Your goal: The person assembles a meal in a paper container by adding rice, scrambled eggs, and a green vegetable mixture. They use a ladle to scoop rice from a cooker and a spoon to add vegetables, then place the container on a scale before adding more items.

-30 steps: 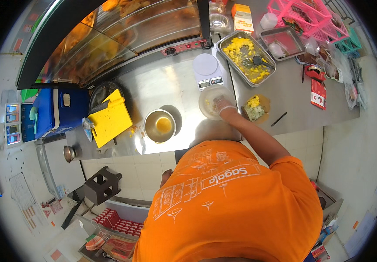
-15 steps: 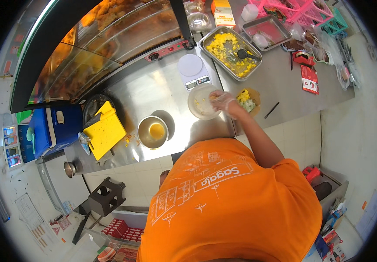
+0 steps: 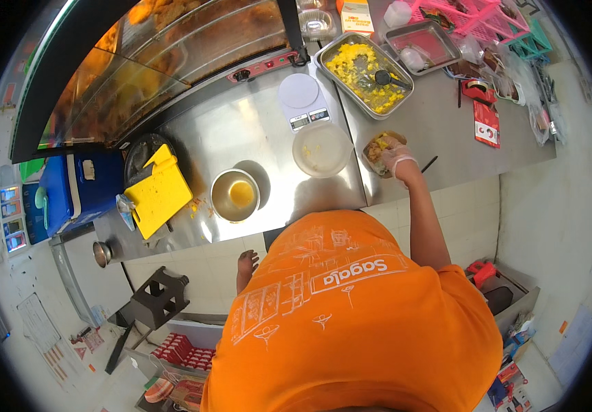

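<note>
My right hand (image 3: pixel 399 159), in a clear plastic glove, reaches down onto a portion of food (image 3: pixel 376 145) on brown paper at the right of the counter. Its fingers are bent together over the food and hide part of it. Brownish and yellow bits show beside the fingertips; whether they still grip a piece is hard to see. Just left of the food stands a round, translucent plastic bowl (image 3: pixel 322 151) with a few yellow crumbs inside. My left hand (image 3: pixel 248 262) hangs low beside my body, away from the counter, its fingers loosely apart and holding nothing.
A steel tray (image 3: pixel 405 103) of yellow chopped food holds a black scoop (image 3: pixel 386 78). Nearby are a white scale (image 3: pixel 300 96) and a black pen (image 3: pixel 430 164). Leftward stand a steel bowl (image 3: pixel 222 199), yellow cutting board (image 3: pixel 162 199) and blue cooler box (image 3: pixel 93 185). A heated display case (image 3: pixel 172 62) lines the back.
My right hand has moved right, from over the plastic bowl onto the food on the paper. Brownish food now shows there. My left hand has come further into view beside my body.
</note>
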{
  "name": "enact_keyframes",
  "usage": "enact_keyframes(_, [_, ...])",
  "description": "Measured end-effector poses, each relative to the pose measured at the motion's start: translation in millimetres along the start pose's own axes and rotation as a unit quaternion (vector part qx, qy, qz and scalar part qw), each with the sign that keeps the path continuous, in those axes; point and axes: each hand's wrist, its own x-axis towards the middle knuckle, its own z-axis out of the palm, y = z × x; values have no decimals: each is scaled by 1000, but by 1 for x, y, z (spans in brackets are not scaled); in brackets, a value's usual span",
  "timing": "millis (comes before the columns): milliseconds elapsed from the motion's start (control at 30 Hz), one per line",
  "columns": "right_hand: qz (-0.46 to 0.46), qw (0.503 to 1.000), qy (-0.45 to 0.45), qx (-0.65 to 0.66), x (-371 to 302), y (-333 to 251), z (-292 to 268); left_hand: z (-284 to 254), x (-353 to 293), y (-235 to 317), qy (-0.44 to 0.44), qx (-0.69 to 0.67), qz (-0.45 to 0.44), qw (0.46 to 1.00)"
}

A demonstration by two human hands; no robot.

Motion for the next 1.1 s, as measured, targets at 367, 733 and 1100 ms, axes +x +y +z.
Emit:
enact_keyframes(367, [-150,986,53,55,8,18,3,10,-10,-54,39,-239,-137,960])
enact_keyframes(733, [277,913,-207,217,-4,-16,140,2,-83,54,96,-102,-135,981])
enact_keyframes(1100, [225,895,-32,384,67,-49,178,10,-125,-40,86,-109,-179,974])
